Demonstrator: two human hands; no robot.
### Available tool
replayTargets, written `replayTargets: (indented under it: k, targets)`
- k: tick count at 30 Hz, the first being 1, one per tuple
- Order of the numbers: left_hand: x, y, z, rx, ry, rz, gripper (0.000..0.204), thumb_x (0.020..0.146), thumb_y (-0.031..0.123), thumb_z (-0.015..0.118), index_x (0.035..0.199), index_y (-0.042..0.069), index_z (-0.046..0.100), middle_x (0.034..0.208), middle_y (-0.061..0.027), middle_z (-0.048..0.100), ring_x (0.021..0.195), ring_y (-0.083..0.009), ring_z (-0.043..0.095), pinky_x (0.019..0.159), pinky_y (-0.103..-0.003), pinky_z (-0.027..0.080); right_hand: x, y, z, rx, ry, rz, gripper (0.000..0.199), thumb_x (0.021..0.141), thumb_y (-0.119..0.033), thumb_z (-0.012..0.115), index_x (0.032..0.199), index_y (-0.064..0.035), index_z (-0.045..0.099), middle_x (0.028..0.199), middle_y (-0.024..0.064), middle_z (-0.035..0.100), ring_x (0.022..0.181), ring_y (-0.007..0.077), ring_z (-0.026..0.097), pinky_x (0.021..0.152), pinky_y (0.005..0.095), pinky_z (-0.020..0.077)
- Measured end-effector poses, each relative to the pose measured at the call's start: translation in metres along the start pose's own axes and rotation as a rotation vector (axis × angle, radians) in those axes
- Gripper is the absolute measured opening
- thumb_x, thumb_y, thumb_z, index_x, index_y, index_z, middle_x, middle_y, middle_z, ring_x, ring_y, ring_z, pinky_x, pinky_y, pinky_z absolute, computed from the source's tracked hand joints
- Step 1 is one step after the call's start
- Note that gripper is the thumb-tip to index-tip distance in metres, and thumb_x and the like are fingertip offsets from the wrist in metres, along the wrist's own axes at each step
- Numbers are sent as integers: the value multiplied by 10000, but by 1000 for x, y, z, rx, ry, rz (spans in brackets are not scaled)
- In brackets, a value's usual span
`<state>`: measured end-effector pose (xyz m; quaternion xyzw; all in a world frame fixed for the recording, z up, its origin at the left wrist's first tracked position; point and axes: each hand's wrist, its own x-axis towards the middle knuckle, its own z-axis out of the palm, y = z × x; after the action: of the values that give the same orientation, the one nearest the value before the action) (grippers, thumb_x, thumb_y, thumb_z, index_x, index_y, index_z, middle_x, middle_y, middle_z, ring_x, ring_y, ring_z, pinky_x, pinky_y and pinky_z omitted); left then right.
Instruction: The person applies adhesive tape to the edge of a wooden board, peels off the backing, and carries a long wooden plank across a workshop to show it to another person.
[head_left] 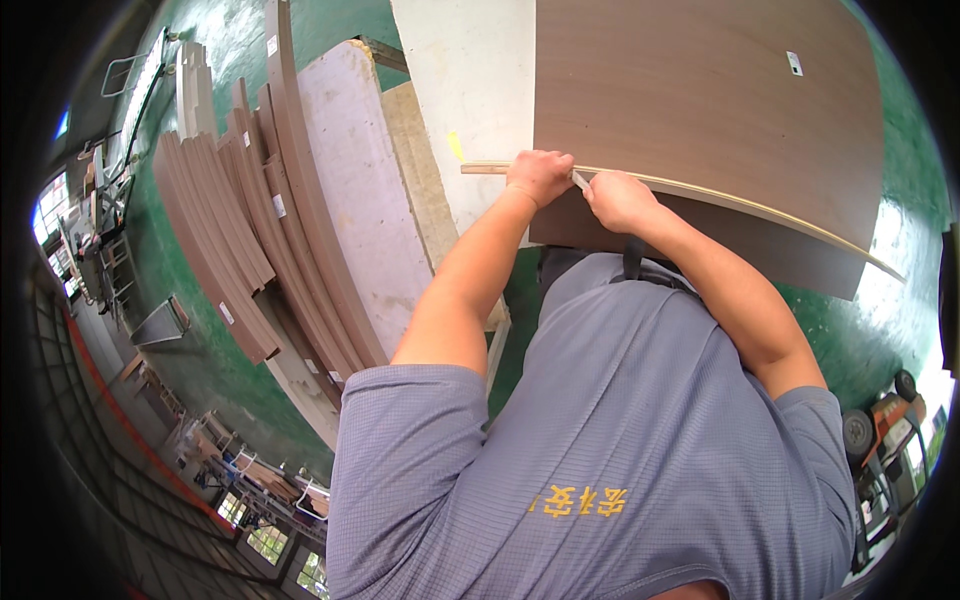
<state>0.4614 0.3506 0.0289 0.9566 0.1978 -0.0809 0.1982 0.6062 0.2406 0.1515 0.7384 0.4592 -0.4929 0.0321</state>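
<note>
A long, thin wooden strip [735,192] with a pale edge lies crosswise over a large brown panel [710,80]. My left hand [540,177] is closed around the strip near its left end. Close beside it, my right hand [622,204] is closed on a small, slim, pale-grey hand tool [580,181], whose tip meets the strip next to my left fingers. The tool's handle is hidden in my fist, so its exact kind does not show. A white board [470,90] is left of the brown panel, with a small yellow piece [456,146] on it.
Stacks of long brown boards [290,230] stand to the left, beside a pale, worn slab [350,150]. A white label [795,64] is stuck on the brown panel. A wheeled orange-and-black machine [880,430] stands at the lower right on the green floor [225,370].
</note>
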Motion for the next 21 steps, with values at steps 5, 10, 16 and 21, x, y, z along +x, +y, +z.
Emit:
replayTargets:
  k: [5, 10, 16, 21]
  targets:
    - [-1, 2, -2, -11, -11, -17, 126, 815, 260, 652, 870, 147, 664, 889, -71, 727, 850, -306, 728, 717, -458, 578, -4, -3, -1, 36, -6, 26, 335, 999, -259, 568, 999, 30, 737, 1034, 253, 726, 999, 421, 700, 870, 510, 553]
    - [-1, 5, -5, 0, -24, -17, 175, 827, 310, 678, 888, 146, 666, 895, -69, 726, 860, -304, 728, 723, -457, 578, -7, -1, 2, 55, -8, 43, 330, 996, -254, 572, 989, 32, 737, 1007, 248, 729, 980, 421, 703, 859, 514, 552]
    - [1, 4, -2, 17, -25, -13, 319, 860, 453, 704, 898, 139, 659, 899, -73, 724, 863, -306, 727, 722, -456, 578, -39, 6, -9, 58, 9, 39, 318, 997, -244, 568, 967, 26, 733, 979, 244, 728, 935, 423, 704, 837, 510, 557]
    - [1, 5, -6, 37, -78, -38, 345, 865, 480, 711, 911, 141, 661, 900, -67, 724, 869, -304, 726, 730, -461, 577, -73, 24, -21, 27, 41, 85, 329, 995, -246, 556, 902, 11, 739, 922, 232, 730, 894, 421, 709, 821, 514, 564]
